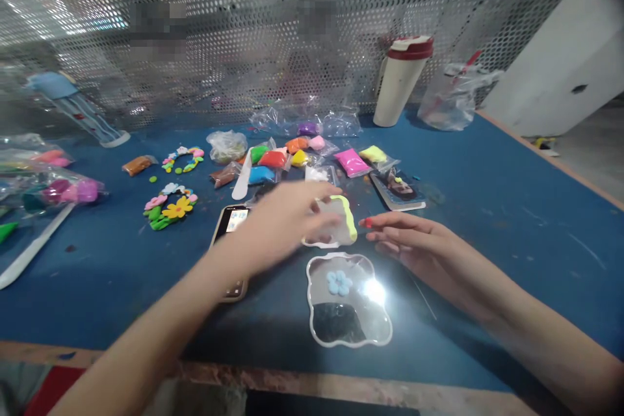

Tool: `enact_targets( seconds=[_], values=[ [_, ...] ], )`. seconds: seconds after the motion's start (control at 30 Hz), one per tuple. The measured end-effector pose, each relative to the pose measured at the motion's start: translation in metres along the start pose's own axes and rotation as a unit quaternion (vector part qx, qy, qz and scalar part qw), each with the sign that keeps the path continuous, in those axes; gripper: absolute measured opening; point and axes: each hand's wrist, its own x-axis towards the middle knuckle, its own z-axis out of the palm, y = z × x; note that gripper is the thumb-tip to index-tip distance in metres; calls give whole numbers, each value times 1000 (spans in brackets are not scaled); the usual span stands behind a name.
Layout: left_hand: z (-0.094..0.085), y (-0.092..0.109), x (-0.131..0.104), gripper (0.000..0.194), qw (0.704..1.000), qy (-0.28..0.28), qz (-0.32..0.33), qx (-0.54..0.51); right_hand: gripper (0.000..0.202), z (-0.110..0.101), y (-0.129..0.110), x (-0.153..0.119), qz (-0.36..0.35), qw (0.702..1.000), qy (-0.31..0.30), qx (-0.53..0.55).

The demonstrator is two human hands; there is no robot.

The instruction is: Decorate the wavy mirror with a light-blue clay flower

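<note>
Two glossy, wavy-edged panels lie on the blue desk (487, 260), one just behind the other. The left hand (283, 218) is over the farther panel (319, 245), its fingers apart and blurred by motion; they perhaps touch its surface, but the blur makes that hard to tell. The right hand (422, 240) is just right of the same panel, its fingers together at the tips on one small red piece (368, 223), smooth and soft-looking like clay.

One lime-yellow strip (351, 224) of clay runs along the farther panel's right edge. The nearer panel (336, 331), reflective within a pale raised rim, lies in front of both hands and bears one puffy light-blue flower (338, 283). One phone (234, 291) lies partly under the left forearm.

To the left are two rings, the back ring (170, 162) and the front ring (177, 208), made of rounded, matte clay shapes; a large yellow flower sits on the front one. Two flat white plastic knives, the near knife (36, 248) and the far knife (241, 183), lie apart. Behind the farther panel are many crinkled clear packets of coloured clay, among them one red packet (273, 158) and one hot-pink packet (352, 162). One tall, tapered cream cup (397, 88) with a dark red lid stands by the perforated screen (219, 71).
</note>
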Motion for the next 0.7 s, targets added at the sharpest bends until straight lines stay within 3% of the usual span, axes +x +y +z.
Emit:
enact_targets(
  seconds=[0.07, 0.17, 0.27, 0.33, 0.43, 0.57, 0.7],
  values=[
    [12, 26, -25, 43, 996, 7, 9, -91, 12, 3, 1, -7, -8, 999, -28, -30],
    [33, 48, -50, 36, 980, 39, -10, -195, 12, 10, 6, -20, -39, 992, -78, -88],
    [48, 53, -60, 14, 965, 101, -37, -238, 18, 17, 14, -32, -39, 990, -100, -93],
    [53, 53, -65, 13, 946, 141, -62, -285, 22, 21, 19, -39, -41, 990, -108, -79],
    [60, 54, -76, 21, 914, 160, -112, -355, 24, 27, 28, -48, -75, 986, -109, -106],
    [69, 54, -90, 19, 893, 166, -176, -380, 25, 32, 42, -57, -110, 980, -26, -167],
    [74, 48, -95, 12, 867, 196, -270, -371, 22, 30, 57, -56, -169, 949, 167, -207]
  ],
)
